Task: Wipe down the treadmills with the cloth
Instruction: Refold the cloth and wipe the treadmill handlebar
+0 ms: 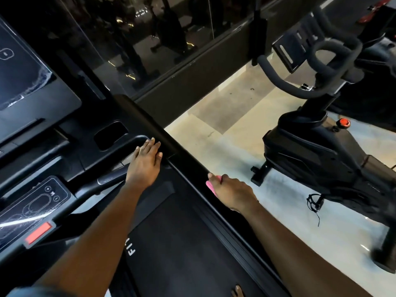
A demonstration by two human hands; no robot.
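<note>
The cloth (211,185) is pink and small. Most of it is hidden, because it is bunched up inside my right hand (232,192). My fingers and thumb are curled tight around it, and only a bit of pink sticks out by my thumb. My right hand sits at the near end of the long black side rail (162,133) of the treadmill (182,243). I cannot tell if the cloth is touching the rail.

My left hand (145,163) holds nothing. Its fingers are straight and lie flat on the black front part of the treadmill, just beside the rail. The fingertips touch a curved black handle (130,142).

The treadmill is black all over. Its belt runs under my arms and has white letters on it. Near my left hand is a dark cup holder (111,133). Further left is a big dark screen (21,71). It looks shiny and smudged. Lower down is a small button panel (34,202) with a red tab (38,232) below it.

On my right, well apart from the treadmill, stands a black exercise bike (321,155) with a red knob (344,122). The pale floor (225,142) lies between them. A dark glass wall (139,39) stands behind the treadmill, and other machines show faintly in it.
</note>
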